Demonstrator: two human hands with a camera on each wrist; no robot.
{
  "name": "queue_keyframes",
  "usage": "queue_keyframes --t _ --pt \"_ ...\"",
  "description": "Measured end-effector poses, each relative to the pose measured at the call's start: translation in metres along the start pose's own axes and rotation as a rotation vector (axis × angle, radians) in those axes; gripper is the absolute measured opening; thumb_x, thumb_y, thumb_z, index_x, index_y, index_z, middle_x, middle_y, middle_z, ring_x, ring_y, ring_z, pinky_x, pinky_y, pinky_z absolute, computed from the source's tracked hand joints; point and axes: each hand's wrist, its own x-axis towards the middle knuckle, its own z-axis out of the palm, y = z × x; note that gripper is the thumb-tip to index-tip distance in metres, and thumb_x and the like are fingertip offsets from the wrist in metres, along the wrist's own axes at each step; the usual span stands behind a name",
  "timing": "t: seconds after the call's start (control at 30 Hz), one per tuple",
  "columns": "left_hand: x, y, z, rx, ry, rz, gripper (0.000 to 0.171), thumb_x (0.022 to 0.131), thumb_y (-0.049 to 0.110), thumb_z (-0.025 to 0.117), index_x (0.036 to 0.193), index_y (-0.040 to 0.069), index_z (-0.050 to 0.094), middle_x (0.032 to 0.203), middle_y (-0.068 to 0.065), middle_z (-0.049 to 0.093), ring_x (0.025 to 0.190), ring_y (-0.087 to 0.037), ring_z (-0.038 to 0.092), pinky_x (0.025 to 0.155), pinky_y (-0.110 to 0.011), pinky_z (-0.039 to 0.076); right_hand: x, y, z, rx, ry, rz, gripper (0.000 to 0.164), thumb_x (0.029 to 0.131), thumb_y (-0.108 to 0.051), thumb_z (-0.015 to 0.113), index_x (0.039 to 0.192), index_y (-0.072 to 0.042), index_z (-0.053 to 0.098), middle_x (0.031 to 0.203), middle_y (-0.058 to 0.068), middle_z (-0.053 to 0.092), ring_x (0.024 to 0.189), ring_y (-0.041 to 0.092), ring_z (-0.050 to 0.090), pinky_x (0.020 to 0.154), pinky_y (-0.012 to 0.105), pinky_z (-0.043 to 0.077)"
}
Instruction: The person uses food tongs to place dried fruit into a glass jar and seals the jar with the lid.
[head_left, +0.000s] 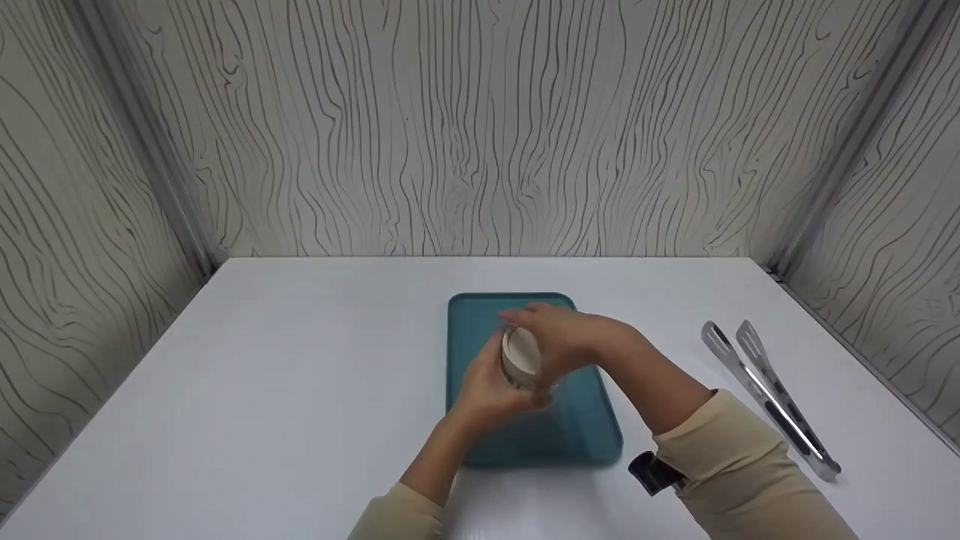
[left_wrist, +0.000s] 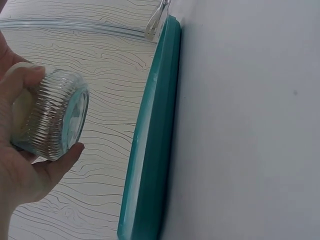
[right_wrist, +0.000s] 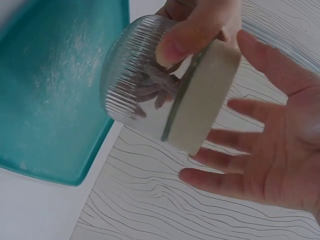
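A ribbed clear glass jar [left_wrist: 55, 112] with a cream lid [right_wrist: 205, 100] is held tilted above a teal tray [head_left: 585, 442]. My left hand [head_left: 487, 386] grips the jar's side, its thumb [right_wrist: 172, 50] pressing the glass near the lid. Dark brown shapes show through the glass; I cannot tell what they are. At the lid end is my right hand [right_wrist: 275, 135], fingers spread and mostly straight around the lid's edge. Whether its fingertips touch the lid is unclear. In the head view, the right hand [head_left: 566, 337] partly covers the lid.
Metal tongs [head_left: 772, 397] with slotted heads and dark grips lie spread on the white table [head_left: 262, 390], right of the tray. Wood-grain patterned panels [head_left: 465, 127] stand behind the table and along both sides. A dark band is on the right sleeve.
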Motion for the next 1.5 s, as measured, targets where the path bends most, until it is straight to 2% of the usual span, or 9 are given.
queue_keyframes --t 0.1,0.17,0.33,0.63,0.83,1.1,1.5 --pt "-0.001 -0.001 0.000 -0.027 -0.029 -0.017 0.083 0.061 0.024 0.075 0.129 0.025 0.029 0.113 0.007 0.045 0.097 -0.012 0.047 0.077 -0.030 0.043 0.001 0.002 0.001 -0.015 -0.048 -0.077 0.082 0.059 -0.012 0.076 0.131 -0.011 0.037 0.121 0.010 0.042 0.094 0.024 0.045 0.067 0.037 0.046" --pt "-0.001 -0.001 0.000 -0.021 -0.027 -0.023 0.084 0.060 0.025 0.076 0.130 0.024 0.029 0.113 0.007 0.045 0.096 -0.012 0.047 0.077 -0.030 0.043 0.002 0.004 0.001 -0.032 -0.032 -0.109 0.077 0.058 -0.010 0.076 0.127 -0.010 0.041 0.113 0.008 0.047 0.089 0.021 0.046 0.065 0.035 0.046" --pt "-0.001 0.000 0.001 0.005 -0.006 -0.039 0.086 0.059 0.024 0.077 0.131 0.021 0.030 0.113 0.008 0.045 0.097 -0.011 0.046 0.078 -0.030 0.042 0.004 0.008 0.001 -0.016 0.013 -0.119 0.072 0.056 -0.011 0.076 0.122 -0.009 0.048 0.104 0.004 0.053 0.083 0.018 0.047 0.061 0.031 0.045" --pt "0.001 0.000 0.003 0.079 0.055 0.009 0.080 0.060 0.025 0.077 0.127 0.023 0.034 0.114 0.009 0.045 0.100 -0.010 0.046 0.080 -0.031 0.043 0.004 0.011 0.005 0.044 0.109 -0.018 0.066 0.058 -0.022 0.070 0.118 -0.004 0.051 0.094 0.006 0.055 0.075 0.018 0.049 0.058 0.032 0.046" --pt "0.001 0.000 0.004 0.123 0.095 0.026 0.078 0.058 0.024 0.077 0.124 0.018 0.037 0.112 0.006 0.047 0.098 -0.011 0.047 0.081 -0.032 0.043 0.007 0.008 0.010 0.048 0.160 0.038 0.066 0.057 -0.028 0.069 0.117 -0.005 0.052 0.093 0.005 0.056 0.074 0.018 0.049 0.057 0.032 0.045" --pt "0.000 -0.003 0.008 0.107 0.107 0.024 0.076 0.058 0.020 0.078 0.122 0.021 0.037 0.109 0.010 0.047 0.096 -0.007 0.048 0.080 -0.028 0.043 0.009 0.007 0.017 0.026 0.229 0.070 0.064 0.057 -0.034 0.068 0.113 -0.007 0.056 0.090 0.005 0.057 0.071 0.018 0.051 0.055 0.032 0.045" --pt "-0.001 -0.007 0.006 0.122 0.137 0.021 0.078 0.057 0.025 0.078 0.123 0.019 0.037 0.110 0.008 0.047 0.097 -0.009 0.048 0.080 -0.031 0.042 0.012 0.003 0.022 0.019 0.225 0.132 0.067 0.060 -0.037 0.068 0.117 -0.008 0.053 0.092 0.006 0.055 0.074 0.019 0.050 0.057 0.034 0.045"
